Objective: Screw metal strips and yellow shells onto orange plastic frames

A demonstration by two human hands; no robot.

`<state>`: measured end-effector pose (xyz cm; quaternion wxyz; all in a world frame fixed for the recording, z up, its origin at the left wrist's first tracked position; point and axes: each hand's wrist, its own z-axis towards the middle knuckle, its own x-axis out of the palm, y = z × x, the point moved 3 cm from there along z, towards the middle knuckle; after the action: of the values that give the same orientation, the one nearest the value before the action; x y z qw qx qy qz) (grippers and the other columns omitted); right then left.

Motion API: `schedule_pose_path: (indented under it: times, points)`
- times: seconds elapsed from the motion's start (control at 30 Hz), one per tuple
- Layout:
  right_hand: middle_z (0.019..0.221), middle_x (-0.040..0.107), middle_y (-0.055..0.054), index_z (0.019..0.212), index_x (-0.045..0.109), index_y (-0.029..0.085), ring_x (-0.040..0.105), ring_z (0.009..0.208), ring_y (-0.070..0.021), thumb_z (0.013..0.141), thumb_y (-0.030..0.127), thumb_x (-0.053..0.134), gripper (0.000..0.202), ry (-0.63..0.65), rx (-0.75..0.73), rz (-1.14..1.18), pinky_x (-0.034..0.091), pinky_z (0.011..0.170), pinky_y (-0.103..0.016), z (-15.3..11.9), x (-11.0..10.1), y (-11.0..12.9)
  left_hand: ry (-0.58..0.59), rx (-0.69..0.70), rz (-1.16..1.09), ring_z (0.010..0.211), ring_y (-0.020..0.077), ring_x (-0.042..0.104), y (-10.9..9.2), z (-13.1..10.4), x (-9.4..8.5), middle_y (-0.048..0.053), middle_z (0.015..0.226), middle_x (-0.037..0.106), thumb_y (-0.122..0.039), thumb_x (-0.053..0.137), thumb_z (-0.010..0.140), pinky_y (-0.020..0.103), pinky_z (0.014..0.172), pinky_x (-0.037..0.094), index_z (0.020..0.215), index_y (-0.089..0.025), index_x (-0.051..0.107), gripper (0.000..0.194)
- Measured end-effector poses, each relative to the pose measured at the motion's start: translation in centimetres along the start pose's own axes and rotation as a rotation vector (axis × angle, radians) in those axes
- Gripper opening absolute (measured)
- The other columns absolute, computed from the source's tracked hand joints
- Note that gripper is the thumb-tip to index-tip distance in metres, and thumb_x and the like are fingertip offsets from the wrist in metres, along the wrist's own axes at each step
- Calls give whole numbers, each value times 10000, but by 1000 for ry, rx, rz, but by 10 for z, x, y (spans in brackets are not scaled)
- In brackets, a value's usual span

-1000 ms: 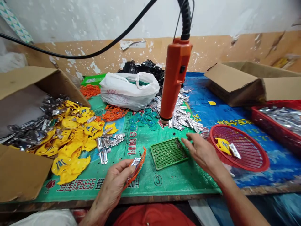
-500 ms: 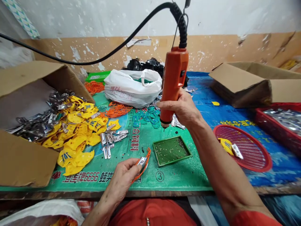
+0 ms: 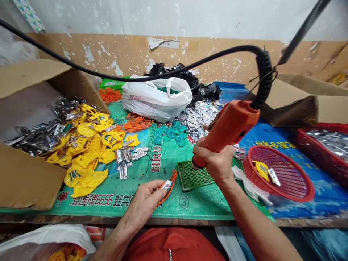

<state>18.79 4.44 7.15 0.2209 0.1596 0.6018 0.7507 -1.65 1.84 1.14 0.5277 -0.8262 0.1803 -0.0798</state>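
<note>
An orange electric screwdriver is gripped in my right hand, tilted with its lower end over a green mesh tray. Its tip is hidden behind my hand and the tool. Left of the tray, my left hand pinches an orange plastic frame with a silvery piece on it. Small dark bits lie in the tray. Behind it are teal pieces and a heap of silvery pieces.
Yellow pieces spill from a cardboard box at left. A white bag stands at the back. At right are a round red basket, a red crate and another box. A black cable hangs across.
My right hand has lowered the screwdriver toward the tray and tilted it, its top leaning right. The cable has dropped lower. My left hand still holds the orange frame, nearly in place.
</note>
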Motion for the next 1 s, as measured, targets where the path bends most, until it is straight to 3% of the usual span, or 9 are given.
schedule_pose_path:
  times: [0.4,0.8,1.0]
  points:
    - [551,595,15,543,613,181,527,504,-136,504,189,700,96,-35,25,24,456,490,-300,-2,4,-11,38,40,106,592,134,397,-2,0,-1,-17,594,534,-386,596,748,233,562,281,794,-149,728,275]
    - [544,594,27,533,613,196,529,514,-135,509,181,702,94,-24,-2,26,467,484,-289,-2,5,-14,37,19,103,590,135,431,-1,-1,-1,-20,604,561,-401,598,740,233,566,292,782,-155,709,273]
    - [545,595,41,588,617,192,523,501,-127,516,172,710,120,-7,-18,39,469,494,-290,-4,5,-15,10,-27,-18,582,123,456,3,0,0,-22,633,582,-366,641,702,226,565,310,860,-151,674,269]
